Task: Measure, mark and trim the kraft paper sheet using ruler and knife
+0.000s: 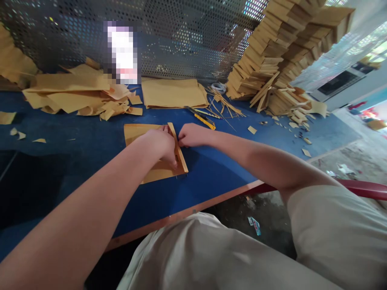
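Note:
A brown paper sheet (134,133) lies on the blue table (90,141) in front of me, with a narrow folded strip (180,155) raised along its right edge. My left hand (161,144) rests on the sheet, fingers pressed down along the fold. My right hand (190,135) is curled in a loose fist against the strip's outer side, pinching the folded edge. Both hands touch at the fold.
A yellow utility knife (204,120) lies just beyond the hands. Behind it are a flat pile of brown sheets (173,93), loose paper scraps (75,94) at the left, thin trimmings (222,104), and a tall leaning stack of folded pieces (284,52). Perforated metal screen (181,36) backs the table.

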Tool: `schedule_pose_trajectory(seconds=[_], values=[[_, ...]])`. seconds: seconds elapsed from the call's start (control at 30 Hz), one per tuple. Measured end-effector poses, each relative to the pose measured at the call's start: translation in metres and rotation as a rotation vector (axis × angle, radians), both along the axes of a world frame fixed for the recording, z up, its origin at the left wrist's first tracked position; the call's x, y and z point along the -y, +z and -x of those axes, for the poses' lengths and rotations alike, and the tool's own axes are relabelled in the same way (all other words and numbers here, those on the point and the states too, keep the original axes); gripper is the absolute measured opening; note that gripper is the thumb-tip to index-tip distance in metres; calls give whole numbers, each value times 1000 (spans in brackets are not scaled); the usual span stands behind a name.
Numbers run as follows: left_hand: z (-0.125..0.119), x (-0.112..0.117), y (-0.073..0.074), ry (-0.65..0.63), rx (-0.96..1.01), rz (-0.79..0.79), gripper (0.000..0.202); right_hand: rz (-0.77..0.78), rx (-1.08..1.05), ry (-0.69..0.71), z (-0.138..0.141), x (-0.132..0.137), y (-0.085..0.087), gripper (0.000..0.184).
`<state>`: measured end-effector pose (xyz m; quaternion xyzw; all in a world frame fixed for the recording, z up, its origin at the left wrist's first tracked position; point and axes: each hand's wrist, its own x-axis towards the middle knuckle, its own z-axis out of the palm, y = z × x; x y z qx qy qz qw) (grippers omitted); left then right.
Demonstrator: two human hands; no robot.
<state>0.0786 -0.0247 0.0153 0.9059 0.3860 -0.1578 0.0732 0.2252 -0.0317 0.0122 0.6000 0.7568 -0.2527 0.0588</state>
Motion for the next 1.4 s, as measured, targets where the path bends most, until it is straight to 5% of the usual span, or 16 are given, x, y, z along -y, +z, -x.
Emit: schedule_pose_trajectory(seconds=[0.27,0.43,0.57,0.73,0.9,1.0,1.13,1.23,1.4], values=[[12,-2,-9,-6,-75,64,136,22,-127,285,2,100,3,25],[23,6,-10,-29,15,4,146,-310,-248,388,9,147,-6,28],[26,18,6,-44,-24,29,105,-727,-225,341,14,170,-26,29],[37,2,14,-120,55,-9,45,-797,-124,442,14,192,-51,56],[60,-32,-10,-55,483,105,44,-883,-120,615,-1,201,-45,7],[68,-43,-26,6,625,92,50,-1035,-168,730,-16,204,-31,18],[67,-43,-34,-1,684,83,61,-1030,-305,337,-34,201,-12,26],[62,-36,-30,3,517,-24,74,-948,-345,34,-40,183,-7,23],[55,-25,-24,-31,315,-157,89,-889,-185,120,-36,144,-30,13]])
